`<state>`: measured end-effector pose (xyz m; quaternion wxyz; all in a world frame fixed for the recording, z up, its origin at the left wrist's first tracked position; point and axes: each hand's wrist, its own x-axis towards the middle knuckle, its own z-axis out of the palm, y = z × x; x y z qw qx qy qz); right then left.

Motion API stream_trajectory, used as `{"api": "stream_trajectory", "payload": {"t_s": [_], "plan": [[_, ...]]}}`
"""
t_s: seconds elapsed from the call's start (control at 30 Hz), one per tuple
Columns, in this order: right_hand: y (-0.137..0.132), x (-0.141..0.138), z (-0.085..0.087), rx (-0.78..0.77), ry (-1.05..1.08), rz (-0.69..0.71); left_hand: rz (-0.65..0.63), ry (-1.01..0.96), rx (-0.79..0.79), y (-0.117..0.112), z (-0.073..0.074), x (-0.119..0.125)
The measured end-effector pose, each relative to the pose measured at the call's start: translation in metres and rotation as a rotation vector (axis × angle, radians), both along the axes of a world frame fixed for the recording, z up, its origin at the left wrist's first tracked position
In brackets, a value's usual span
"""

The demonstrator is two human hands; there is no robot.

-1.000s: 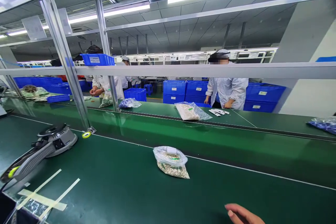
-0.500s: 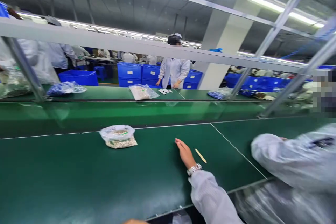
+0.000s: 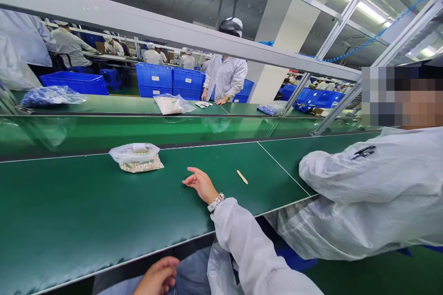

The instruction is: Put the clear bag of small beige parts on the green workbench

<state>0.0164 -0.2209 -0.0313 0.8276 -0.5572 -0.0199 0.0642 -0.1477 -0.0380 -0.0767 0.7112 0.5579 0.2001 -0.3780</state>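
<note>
My right hand point(image 3: 202, 185), with a metal watch point(image 3: 216, 202) at the wrist, hovers over or rests on the green work surface point(image 3: 86, 221). Its fingers are apart and hold nothing that I can see. To the left of it lies an open clear plastic bag point(image 3: 140, 164) of small pale pieces. A slim tool with a light wooden handle point(image 3: 242, 177) and a thin tip lies to its right. Down at the bottom edge, my left hand point(image 3: 157, 277) is below the surface's front edge with its fingers curled. What they hold, if anything, is hidden.
A co-worker's sleeve point(image 3: 332, 175) leans on the surface at right. Beyond a green divider point(image 3: 194, 130), another person point(image 3: 226, 78) stands near a bag of pale pieces point(image 3: 172, 104) and small white parts point(image 3: 204, 104). A metal rail point(image 3: 155, 32) crosses above. Blue crates point(image 3: 154, 76) stand behind.
My right hand has moved left toward the bag, away from the wooden-handled tool, and its fingers have spread. More of my left hand has come into view. The camera has turned right and down.
</note>
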Motion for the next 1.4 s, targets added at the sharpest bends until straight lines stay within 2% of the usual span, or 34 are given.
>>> {"api": "stream_trajectory", "payload": {"t_s": [0.07,0.13,0.23,0.3,0.43,0.57,0.73,0.9,1.03,1.17,1.27,1.4], "plan": [[0.003,-0.015,0.002,0.063,-0.006,-0.013,0.143,0.057,0.021,-0.002,-0.002,0.0],[-0.001,-0.021,0.002,0.093,-0.019,-0.088,0.219,0.123,-0.035,-0.002,0.0,0.0],[-0.009,-0.016,0.002,0.083,-0.009,-0.204,0.335,0.215,-0.164,-0.003,0.0,0.006],[-0.01,-0.011,0.001,0.061,0.012,-0.219,0.436,0.219,-0.224,-0.005,-0.003,0.013],[0.007,-0.011,0.0,0.019,0.032,-0.147,0.593,0.168,-0.386,-0.011,-0.008,0.026],[0.033,-0.028,-0.001,0.002,0.029,-0.018,0.726,0.079,-0.549,-0.019,0.002,0.031],[0.065,-0.074,-0.005,0.048,0.038,0.136,0.751,0.093,-0.609,-0.022,0.016,0.027],[0.08,-0.115,0.0,0.249,0.102,0.215,0.736,0.133,-0.653,-0.019,0.021,0.024],[0.07,-0.112,0.007,0.291,0.051,0.156,0.749,0.148,-0.652,-0.017,0.023,0.023],[0.065,-0.101,0.003,0.161,0.051,0.042,0.759,0.165,-0.62,-0.019,0.022,0.024],[0.074,-0.11,-0.001,0.092,0.084,0.131,0.786,0.16,-0.676,-0.019,0.023,0.025],[0.08,-0.125,0.003,0.15,0.145,0.253,0.839,0.253,-0.681,-0.018,0.025,0.024]]}}
